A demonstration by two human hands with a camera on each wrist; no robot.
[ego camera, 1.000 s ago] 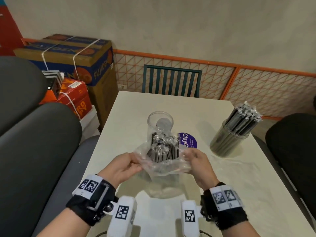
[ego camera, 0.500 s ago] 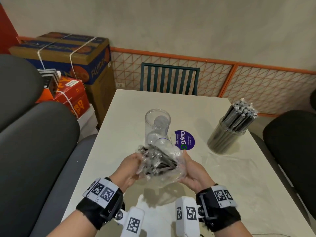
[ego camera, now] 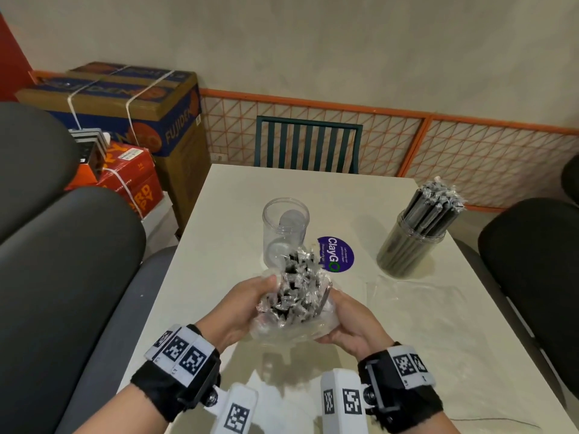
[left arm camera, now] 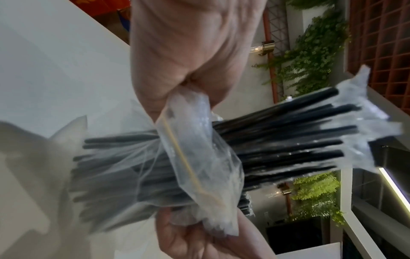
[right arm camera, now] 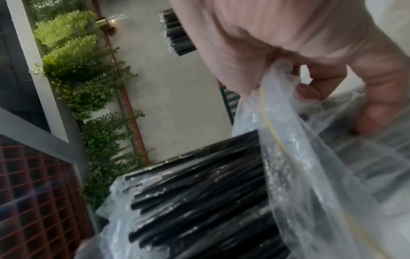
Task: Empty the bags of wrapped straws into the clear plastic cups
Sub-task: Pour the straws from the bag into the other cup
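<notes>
A clear plastic bag (ego camera: 291, 327) of black wrapped straws (ego camera: 297, 289) is held between both hands above the table's near middle. My left hand (ego camera: 241, 305) grips the bag's left side and my right hand (ego camera: 347, 324) grips its right side. The straw ends poke out of the bag's mouth, tilted toward an empty clear plastic cup (ego camera: 285, 227) just beyond. In the left wrist view the bag (left arm camera: 195, 157) is bunched round the straws (left arm camera: 277, 140). The right wrist view shows fingers (right arm camera: 315, 82) pinching the bag's edge (right arm camera: 286, 122) over the straws (right arm camera: 199, 192). A second clear cup (ego camera: 413, 242), full of straws, stands at right.
The white table (ego camera: 407, 339) carries a purple round sticker (ego camera: 336, 253) and an empty flat clear bag (ego camera: 416, 296) at right. A green chair (ego camera: 308, 142) stands at the far edge. Dark seats flank the table; cardboard boxes (ego camera: 125, 104) sit at left.
Both hands have lifted the bag and tipped it forward, so the straw ends now slide out of the bag's mouth toward the empty cup.
</notes>
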